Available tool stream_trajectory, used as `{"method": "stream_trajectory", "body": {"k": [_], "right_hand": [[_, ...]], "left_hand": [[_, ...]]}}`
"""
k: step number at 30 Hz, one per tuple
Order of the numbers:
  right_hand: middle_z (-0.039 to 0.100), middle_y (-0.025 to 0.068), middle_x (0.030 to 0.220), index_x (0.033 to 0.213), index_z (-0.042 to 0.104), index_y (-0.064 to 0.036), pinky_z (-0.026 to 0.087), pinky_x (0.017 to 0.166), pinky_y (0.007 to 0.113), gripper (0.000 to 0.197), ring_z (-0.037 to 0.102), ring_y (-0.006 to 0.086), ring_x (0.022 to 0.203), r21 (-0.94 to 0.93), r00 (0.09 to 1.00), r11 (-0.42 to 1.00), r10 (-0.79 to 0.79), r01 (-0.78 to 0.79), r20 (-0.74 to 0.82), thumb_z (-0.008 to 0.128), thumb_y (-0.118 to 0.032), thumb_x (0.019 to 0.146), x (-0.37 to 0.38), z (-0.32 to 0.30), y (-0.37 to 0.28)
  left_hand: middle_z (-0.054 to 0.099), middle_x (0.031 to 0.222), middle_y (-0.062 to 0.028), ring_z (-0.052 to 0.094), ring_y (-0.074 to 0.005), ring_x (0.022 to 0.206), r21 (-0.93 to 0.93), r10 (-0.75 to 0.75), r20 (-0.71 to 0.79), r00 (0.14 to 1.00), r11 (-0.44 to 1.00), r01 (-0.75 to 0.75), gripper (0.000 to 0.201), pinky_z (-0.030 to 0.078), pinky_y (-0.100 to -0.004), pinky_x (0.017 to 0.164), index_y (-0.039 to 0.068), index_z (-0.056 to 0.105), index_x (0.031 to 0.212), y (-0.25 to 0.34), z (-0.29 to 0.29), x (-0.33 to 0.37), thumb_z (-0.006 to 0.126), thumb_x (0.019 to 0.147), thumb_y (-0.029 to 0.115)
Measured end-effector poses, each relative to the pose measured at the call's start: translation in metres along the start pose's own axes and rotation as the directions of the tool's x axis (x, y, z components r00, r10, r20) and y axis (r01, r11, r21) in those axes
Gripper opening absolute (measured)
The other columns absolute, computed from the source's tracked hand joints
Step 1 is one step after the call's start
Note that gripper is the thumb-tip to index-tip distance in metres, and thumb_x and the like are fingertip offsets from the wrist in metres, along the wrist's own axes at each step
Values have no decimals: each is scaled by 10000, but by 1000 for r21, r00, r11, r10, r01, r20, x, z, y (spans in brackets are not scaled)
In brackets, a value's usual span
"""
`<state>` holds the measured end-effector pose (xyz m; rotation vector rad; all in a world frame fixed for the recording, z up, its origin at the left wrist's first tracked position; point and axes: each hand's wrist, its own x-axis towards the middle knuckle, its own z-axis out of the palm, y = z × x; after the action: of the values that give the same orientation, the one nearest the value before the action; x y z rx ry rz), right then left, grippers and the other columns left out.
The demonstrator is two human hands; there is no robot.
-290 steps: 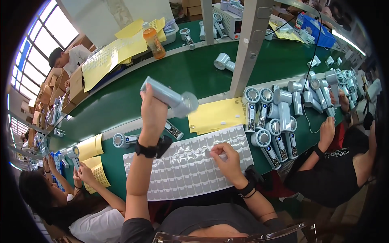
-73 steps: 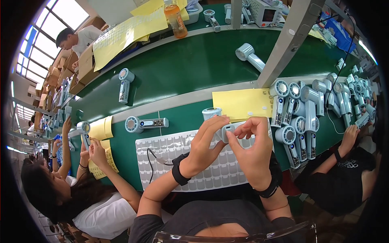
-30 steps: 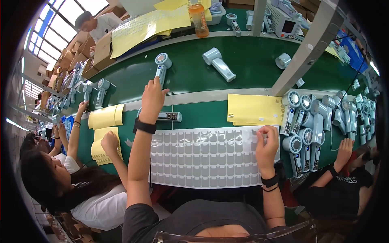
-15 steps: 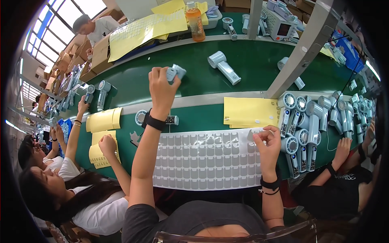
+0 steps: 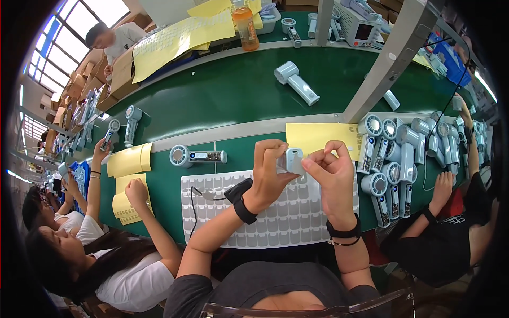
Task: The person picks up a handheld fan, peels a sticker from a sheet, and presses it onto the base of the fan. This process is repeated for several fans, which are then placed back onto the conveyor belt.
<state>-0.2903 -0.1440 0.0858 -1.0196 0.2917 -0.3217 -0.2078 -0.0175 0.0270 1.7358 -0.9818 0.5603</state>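
My left hand [image 5: 269, 172] is closed around a light-blue handheld fan [image 5: 294, 160], held up over the table with one end of its handle facing me. My right hand [image 5: 335, 183] pinches with thumb and forefinger at the edge of that handle end. A grey sticker seems to be between those fingertips, mostly hidden. Beneath both hands lies a white sheet [image 5: 275, 244] with rows of grey stickers. Just beyond its left part rests another handheld fan [image 5: 199, 156], its handle's inner parts exposed.
Yellow sheets [image 5: 321, 137] lie behind my hands, and more yellow sheets [image 5: 130, 159] to the left. Fans [image 5: 405, 153] are heaped at the right beside a metal post [image 5: 387, 63]. One fan [image 5: 297, 85] lies on the far green belt. Co-workers sit on both sides.
My left hand has brought the fan from above the far belt down and right to my right hand. My right hand has come off the sticker sheet's upper right corner to the fan.
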Motion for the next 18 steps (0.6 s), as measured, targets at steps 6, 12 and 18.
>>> {"method": "stream_trajectory", "body": {"k": [6,12,18], "right_hand": [[622,37,847,1014,392,-101,436,782,221,401,555,69,798,-85,999,996,38,-35,33,685,87,815,1,-2,-1],[623,39,840,1017,388,-101,435,780,217,411,555,65,792,-114,998,993,48,-42,50,686,93,812,1,-4,-1],[623,39,832,1019,386,-99,435,757,204,423,554,62,771,-140,998,990,37,-31,42,689,102,803,0,-2,-2]], "left_hand": [[558,1140,-160,586,-267,930,34,45,-5,999,998,-44,629,511,-336,768,28,483,1042,0,1,-4,910,581,56],[559,1150,-153,583,-258,923,28,51,8,999,998,-51,635,510,-334,773,24,486,1049,2,0,-5,913,580,63],[558,1157,-148,576,-248,921,44,65,0,998,997,-65,637,504,-331,774,21,491,1048,2,1,-5,915,574,65]]}}
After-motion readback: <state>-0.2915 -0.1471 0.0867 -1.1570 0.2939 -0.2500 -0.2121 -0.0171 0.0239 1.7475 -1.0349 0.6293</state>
